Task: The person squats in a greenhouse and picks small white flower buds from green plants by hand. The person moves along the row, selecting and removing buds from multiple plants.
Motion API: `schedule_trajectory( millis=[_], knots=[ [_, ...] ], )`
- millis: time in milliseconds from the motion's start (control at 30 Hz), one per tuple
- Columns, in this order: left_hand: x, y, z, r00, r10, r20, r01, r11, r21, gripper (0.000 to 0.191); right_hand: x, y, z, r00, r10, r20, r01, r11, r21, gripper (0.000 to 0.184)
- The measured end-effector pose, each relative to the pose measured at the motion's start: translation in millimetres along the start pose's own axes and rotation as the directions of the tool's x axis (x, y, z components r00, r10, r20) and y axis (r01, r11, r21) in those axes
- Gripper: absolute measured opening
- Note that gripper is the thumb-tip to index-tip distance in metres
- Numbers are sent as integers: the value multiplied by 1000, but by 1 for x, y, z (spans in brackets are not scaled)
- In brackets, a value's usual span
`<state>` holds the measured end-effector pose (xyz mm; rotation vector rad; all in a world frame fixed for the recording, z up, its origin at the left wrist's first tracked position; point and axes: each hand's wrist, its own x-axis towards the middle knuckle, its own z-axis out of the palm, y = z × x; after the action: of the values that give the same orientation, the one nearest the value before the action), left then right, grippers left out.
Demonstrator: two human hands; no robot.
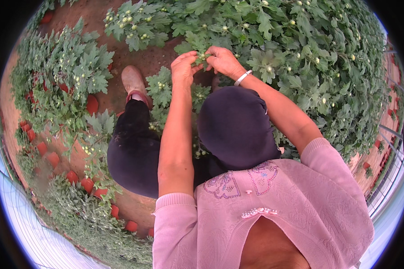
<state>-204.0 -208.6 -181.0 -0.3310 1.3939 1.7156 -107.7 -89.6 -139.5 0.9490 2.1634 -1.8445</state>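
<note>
Both of my hands meet at a budded shoot (202, 57) of a leafy plant that looks like a chrysanthemum, in the upper middle of the head view. My left hand (185, 67) is at the shoot's left side, its thumb and fingers around the stem and leaves. From the right, my right hand (223, 61) pinches at the small green buds with thumb and forefinger. A white bracelet (243, 77) circles my right wrist. Lobed green leaves lie just beyond the fingertips. Part of the shoot is hidden behind my fingers.
Dense budded plants (316, 67) fill the right side. More plants (77, 64) grow at the left, among red-brown pots (92, 104) on bare soil (131, 57). My left shoe (132, 79) rests on the soil between plants. My bent knees are below my forearms.
</note>
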Motion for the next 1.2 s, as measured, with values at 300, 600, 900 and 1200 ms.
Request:
schedule_trajectory(
  millis=[300, 600, 900, 1200],
  knots=[
    [-4, 3, 1, 999, -3, 32, 4, 1000, -27, 24, -4, -2, 6, 992, -25, -124, 21, 999, -29, 41],
    [-7, 5, -4, 999, -14, 50, 14, 1000, 13, 23, 4, 11, 3, 999, 25, -38, -20, 992, 125, 27],
    [-28, 25, -17, 995, 85, -43, -79, 989, 123, 19, -11, -10, -17, 974, 56, 219, -92, 983, 156, 37],
    [-70, 39, -35, 991, 86, 103, -116, 934, 339, 23, -47, -30, -51, 976, 4, 218, -9, 1000, 22, 26]
  ],
)
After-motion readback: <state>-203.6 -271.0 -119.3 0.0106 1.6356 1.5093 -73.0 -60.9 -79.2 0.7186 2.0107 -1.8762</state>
